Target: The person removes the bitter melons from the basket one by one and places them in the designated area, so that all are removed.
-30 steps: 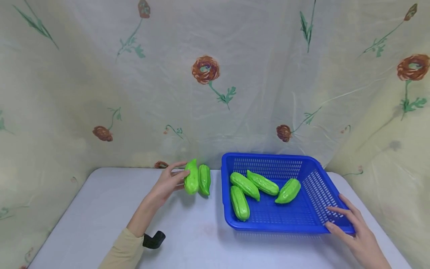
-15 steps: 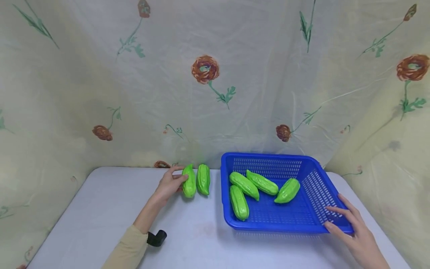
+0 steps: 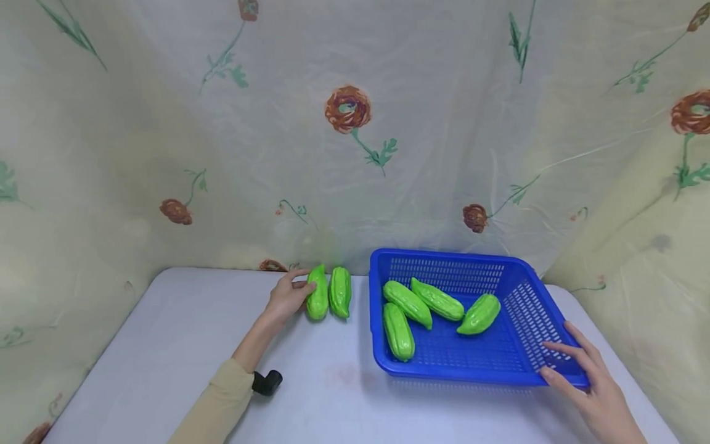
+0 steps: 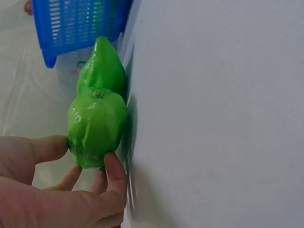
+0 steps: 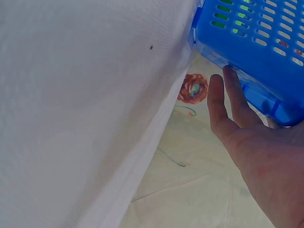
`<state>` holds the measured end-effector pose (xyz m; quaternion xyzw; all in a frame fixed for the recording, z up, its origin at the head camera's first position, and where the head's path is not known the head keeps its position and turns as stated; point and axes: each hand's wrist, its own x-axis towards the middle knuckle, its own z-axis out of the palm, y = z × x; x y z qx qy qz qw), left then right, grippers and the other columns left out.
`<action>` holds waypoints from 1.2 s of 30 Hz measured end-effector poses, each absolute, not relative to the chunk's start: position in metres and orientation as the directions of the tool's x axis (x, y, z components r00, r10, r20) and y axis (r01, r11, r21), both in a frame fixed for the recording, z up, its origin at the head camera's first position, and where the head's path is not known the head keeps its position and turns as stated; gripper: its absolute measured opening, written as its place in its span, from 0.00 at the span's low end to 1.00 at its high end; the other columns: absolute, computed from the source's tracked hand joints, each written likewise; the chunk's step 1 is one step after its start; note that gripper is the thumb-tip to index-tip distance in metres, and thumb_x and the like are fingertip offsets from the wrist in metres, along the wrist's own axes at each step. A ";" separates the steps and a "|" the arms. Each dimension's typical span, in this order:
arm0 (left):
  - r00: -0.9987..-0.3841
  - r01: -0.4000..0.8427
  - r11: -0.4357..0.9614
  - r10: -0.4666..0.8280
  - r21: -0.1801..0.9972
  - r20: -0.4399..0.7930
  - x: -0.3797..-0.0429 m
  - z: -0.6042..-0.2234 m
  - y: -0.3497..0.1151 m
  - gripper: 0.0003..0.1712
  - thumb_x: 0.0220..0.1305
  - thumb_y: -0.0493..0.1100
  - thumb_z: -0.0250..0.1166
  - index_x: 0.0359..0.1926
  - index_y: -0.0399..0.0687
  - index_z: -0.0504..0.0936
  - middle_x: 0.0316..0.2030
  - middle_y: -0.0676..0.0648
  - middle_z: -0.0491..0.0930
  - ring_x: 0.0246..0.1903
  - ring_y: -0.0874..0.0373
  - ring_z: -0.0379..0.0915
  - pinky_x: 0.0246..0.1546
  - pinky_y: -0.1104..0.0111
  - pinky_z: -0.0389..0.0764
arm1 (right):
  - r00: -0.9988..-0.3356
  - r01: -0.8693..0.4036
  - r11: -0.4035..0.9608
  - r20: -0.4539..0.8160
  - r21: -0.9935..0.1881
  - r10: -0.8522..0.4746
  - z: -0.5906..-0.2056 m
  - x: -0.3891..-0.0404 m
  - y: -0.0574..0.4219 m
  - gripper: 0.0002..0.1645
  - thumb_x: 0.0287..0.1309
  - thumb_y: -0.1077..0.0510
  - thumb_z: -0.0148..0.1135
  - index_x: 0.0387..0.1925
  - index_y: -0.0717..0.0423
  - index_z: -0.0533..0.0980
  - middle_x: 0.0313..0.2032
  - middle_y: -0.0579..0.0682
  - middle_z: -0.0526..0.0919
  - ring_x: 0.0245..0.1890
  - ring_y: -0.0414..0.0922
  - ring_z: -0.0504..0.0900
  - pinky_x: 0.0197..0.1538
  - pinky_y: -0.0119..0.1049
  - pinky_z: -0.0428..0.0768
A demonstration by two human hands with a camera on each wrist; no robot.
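Observation:
My left hand holds a light green, ridged gourd with a pointed tip at the back of the table. In the left wrist view its thumb and fingertips pinch the gourd's side. A second green gourd lies alongside it on the right. My right hand rests at the front right corner of a blue plastic basket, fingers spread and fairly straight over the rim. From the right wrist, two straight fingers show outside the basket wall; the thumb is hidden there.
Several more green gourds lie in the basket, mostly toward its left side. The white-covered table ends at a flower-printed curtain behind and at both sides. A black wrist mount sits at my left sleeve.
My left hand has lowered the gourd from above the table to beside the other gourd, and its fingers are still on it. The right hand and basket have kept their places.

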<state>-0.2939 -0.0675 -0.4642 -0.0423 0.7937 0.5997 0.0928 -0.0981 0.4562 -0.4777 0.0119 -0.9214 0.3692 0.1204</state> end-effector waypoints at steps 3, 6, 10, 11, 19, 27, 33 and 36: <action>-0.981 -0.168 0.308 0.037 0.936 -0.188 -0.296 -0.464 -0.065 0.31 0.81 0.43 0.61 0.79 0.45 0.69 0.73 0.30 0.74 0.68 0.39 0.78 0.49 0.65 0.88 | -0.971 -0.105 0.731 0.229 -0.674 0.072 -0.478 -0.098 0.456 0.28 0.78 0.54 0.62 0.74 0.55 0.72 0.87 0.29 0.38 0.88 0.37 0.33 0.77 0.84 0.40; -0.985 -0.153 0.323 0.029 0.934 -0.171 -0.297 -0.464 -0.064 0.30 0.82 0.43 0.61 0.79 0.45 0.70 0.72 0.30 0.75 0.70 0.39 0.77 0.52 0.63 0.87 | -0.971 -0.099 0.733 0.225 -0.673 0.075 -0.478 -0.099 0.457 0.28 0.78 0.54 0.62 0.74 0.55 0.71 0.88 0.31 0.38 0.88 0.40 0.33 0.77 0.84 0.41; -0.987 -0.143 0.312 0.020 0.939 -0.157 -0.296 -0.464 -0.063 0.28 0.82 0.43 0.60 0.78 0.45 0.71 0.70 0.31 0.77 0.68 0.40 0.79 0.51 0.63 0.88 | -0.976 -0.084 0.729 0.205 -0.679 0.079 -0.477 -0.100 0.457 0.29 0.78 0.53 0.62 0.74 0.55 0.71 0.88 0.31 0.37 0.89 0.50 0.33 0.72 0.89 0.44; -0.988 -0.143 0.308 0.019 0.941 -0.156 -0.296 -0.464 -0.063 0.28 0.82 0.43 0.60 0.78 0.45 0.71 0.70 0.31 0.78 0.68 0.40 0.79 0.50 0.64 0.88 | -0.977 -0.080 0.728 0.200 -0.681 0.079 -0.477 -0.100 0.457 0.29 0.79 0.53 0.62 0.74 0.55 0.71 0.88 0.31 0.37 0.89 0.53 0.33 0.71 0.90 0.44; -0.987 -0.143 0.313 0.025 0.939 -0.159 -0.294 -0.462 -0.064 0.28 0.83 0.44 0.58 0.79 0.47 0.70 0.71 0.32 0.78 0.67 0.41 0.79 0.50 0.64 0.88 | -0.974 -0.089 0.728 0.212 -0.680 0.079 -0.479 -0.100 0.457 0.29 0.78 0.53 0.62 0.74 0.54 0.72 0.88 0.31 0.38 0.89 0.51 0.34 0.72 0.89 0.44; -0.986 -0.150 0.349 0.017 0.925 -0.167 -0.294 -0.461 -0.065 0.29 0.82 0.46 0.59 0.79 0.49 0.70 0.73 0.33 0.75 0.70 0.41 0.76 0.55 0.60 0.85 | -0.970 -0.104 0.727 0.232 -0.679 0.078 -0.480 -0.099 0.457 0.28 0.77 0.53 0.63 0.74 0.54 0.72 0.87 0.29 0.39 0.88 0.40 0.34 0.75 0.86 0.39; -0.989 -0.135 0.390 0.006 0.911 -0.149 -0.289 -0.461 -0.066 0.29 0.82 0.47 0.57 0.78 0.49 0.70 0.74 0.32 0.74 0.75 0.37 0.71 0.70 0.46 0.78 | -0.960 -0.147 0.728 0.275 -0.669 0.058 -0.481 -0.098 0.457 0.27 0.76 0.56 0.63 0.72 0.53 0.74 0.87 0.27 0.41 0.83 0.22 0.37 0.83 0.67 0.34; -0.990 -0.131 0.400 -0.004 0.907 -0.141 -0.288 -0.459 -0.065 0.29 0.82 0.47 0.57 0.79 0.49 0.69 0.75 0.32 0.71 0.76 0.36 0.68 0.73 0.42 0.74 | -0.962 -0.140 0.725 0.265 -0.674 0.060 -0.481 -0.098 0.457 0.27 0.77 0.55 0.63 0.72 0.53 0.74 0.87 0.27 0.40 0.84 0.25 0.36 0.81 0.74 0.35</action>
